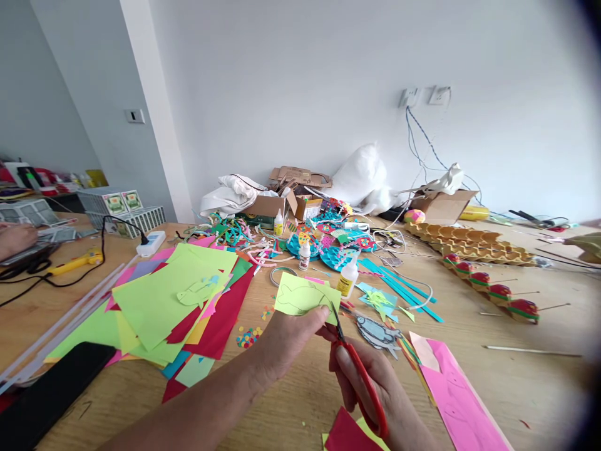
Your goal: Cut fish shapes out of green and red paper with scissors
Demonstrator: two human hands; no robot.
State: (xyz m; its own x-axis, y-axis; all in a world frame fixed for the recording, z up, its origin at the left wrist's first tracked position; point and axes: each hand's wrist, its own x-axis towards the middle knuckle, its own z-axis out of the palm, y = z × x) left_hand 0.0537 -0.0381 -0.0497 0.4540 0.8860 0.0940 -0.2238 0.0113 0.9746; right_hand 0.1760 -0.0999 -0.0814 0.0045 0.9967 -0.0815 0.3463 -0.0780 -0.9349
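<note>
Fingers of my left hand (pixel 292 336) pinch the lime-green rectangular paper (pixel 297 296), its long axis running sideways, while my right hand (pixel 389 379) grips red-handled metal scissors (pixel 360 368), blades at the paper's right end.

Left fingers (pixel 325 332): partly hidden by lime sheet (pixel 297 297) | black phone (pixel 61 394): cut, left edge | pink sheet (pixel 462 394): cut, bottom

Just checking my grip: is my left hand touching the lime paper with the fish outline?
Touching. The head view shows the left hand, its thumb lying over the lower edge of the lime paper.
</note>
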